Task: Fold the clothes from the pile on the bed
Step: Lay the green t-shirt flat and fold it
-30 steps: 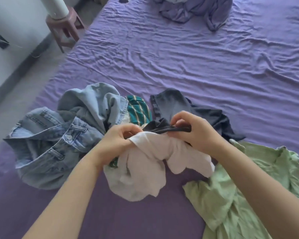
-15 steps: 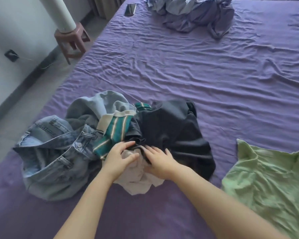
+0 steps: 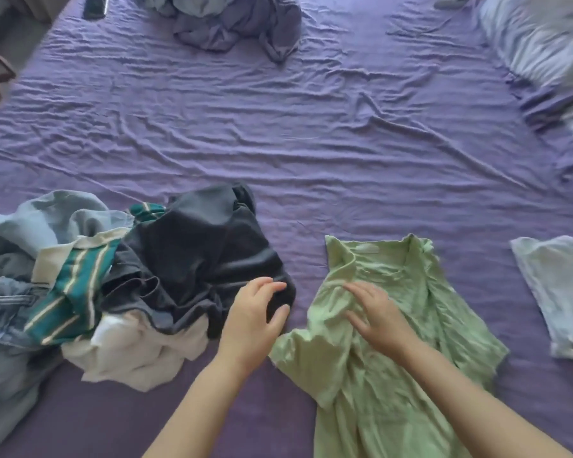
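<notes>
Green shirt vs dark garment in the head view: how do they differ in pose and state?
The green shirt lies spread out alone on the purple sheet; the dark garment is crumpled on the pile. The right hand rests flat on the green shirt; the left hand is at the dark garment's edge. Neither is folded.

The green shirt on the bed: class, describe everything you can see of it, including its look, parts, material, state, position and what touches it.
The green shirt is pale green, of thin, soft, wrinkled fabric. It lies spread but unfolded on the purple sheet, neckline away from the person, a short sleeve at each side, its hem cut off by the frame's lower edge. The right hand rests on its chest area with fingers straight. The left hand is at its left sleeve's edge.
</notes>
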Available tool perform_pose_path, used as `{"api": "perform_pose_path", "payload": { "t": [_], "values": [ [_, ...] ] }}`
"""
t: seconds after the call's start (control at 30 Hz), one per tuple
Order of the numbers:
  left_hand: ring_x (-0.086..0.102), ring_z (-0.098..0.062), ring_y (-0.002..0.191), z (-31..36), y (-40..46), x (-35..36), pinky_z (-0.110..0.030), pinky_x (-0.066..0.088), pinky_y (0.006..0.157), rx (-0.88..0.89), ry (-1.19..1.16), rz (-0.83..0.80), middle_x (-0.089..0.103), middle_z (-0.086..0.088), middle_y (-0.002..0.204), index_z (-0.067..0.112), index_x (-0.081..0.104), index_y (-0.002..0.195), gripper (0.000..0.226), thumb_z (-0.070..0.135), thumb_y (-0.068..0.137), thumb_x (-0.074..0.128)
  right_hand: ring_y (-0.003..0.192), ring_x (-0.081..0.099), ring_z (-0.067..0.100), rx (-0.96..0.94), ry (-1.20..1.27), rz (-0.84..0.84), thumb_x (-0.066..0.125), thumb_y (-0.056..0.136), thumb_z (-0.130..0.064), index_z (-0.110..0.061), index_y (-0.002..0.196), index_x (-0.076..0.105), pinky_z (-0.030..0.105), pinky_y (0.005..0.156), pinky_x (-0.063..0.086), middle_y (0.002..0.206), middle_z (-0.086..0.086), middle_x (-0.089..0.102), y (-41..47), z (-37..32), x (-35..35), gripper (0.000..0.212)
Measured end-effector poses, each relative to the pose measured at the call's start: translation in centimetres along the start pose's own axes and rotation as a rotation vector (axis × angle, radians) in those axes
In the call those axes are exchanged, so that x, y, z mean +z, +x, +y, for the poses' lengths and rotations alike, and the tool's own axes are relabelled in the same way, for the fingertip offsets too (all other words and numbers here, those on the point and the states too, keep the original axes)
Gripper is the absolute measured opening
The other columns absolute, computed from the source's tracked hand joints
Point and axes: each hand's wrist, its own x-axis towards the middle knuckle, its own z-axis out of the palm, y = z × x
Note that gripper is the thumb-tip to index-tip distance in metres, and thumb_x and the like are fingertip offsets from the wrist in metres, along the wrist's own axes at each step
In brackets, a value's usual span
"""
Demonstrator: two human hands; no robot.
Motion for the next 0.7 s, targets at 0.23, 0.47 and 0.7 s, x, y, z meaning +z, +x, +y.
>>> {"api": "perform_pose_path", "payload": {
  "t": [0.23, 0.47, 0.7],
  "values": [
    [0.044, -0.018, 0.126, 2.2, 2.5, 11.4, -0.020, 0.027, 0.105, -0.123, 0.005, -0.290, 0.050, -0.007, 0.134, 0.010, 0.047, 0.134, 0.048, 0.019, 0.089, 0.061, 0.137, 0.030, 0.021, 0.305, -0.175, -0.068, 0.054, 0.091, -0.022, -0.014, 0.139, 0.042, 0.031, 0.114, 0.021, 0.146, 0.008, 0.037, -4.9, 13.8, -2.6, 0.050],
    [0.049, -0.027, 0.118, 3.1, 6.4, 14.2, -0.039, 0.041, 0.092, -0.314, 0.332, -0.203, 0.056, -0.004, 0.124, 0.021, 0.037, 0.139, 0.066, 0.043, 0.082, 0.062, 0.141, 0.018, 0.024, 0.517, -0.124, -0.090, 0.044, 0.093, -0.048, -0.023, 0.149, 0.013, 0.038, 0.111, 0.021, 0.155, 0.008, 0.018, -5.3, 19.6, -3.8, 0.068],
    [0.058, -0.024, 0.082, 2.0, 6.2, 10.6, -0.036, 0.044, 0.068, -0.236, 0.308, -0.036, 0.061, -0.001, 0.082, 0.026, 0.068, 0.100, 0.015, 0.029, 0.091, 0.056, 0.094, 0.055, 0.030, 0.487, 0.028, 0.099, 0.055, 0.091, -0.029, -0.010, 0.093, 0.055, 0.035, 0.067, 0.035, 0.091, 0.005, 0.055, -4.5, 21.1, -6.3, 0.019]
  ]
}}
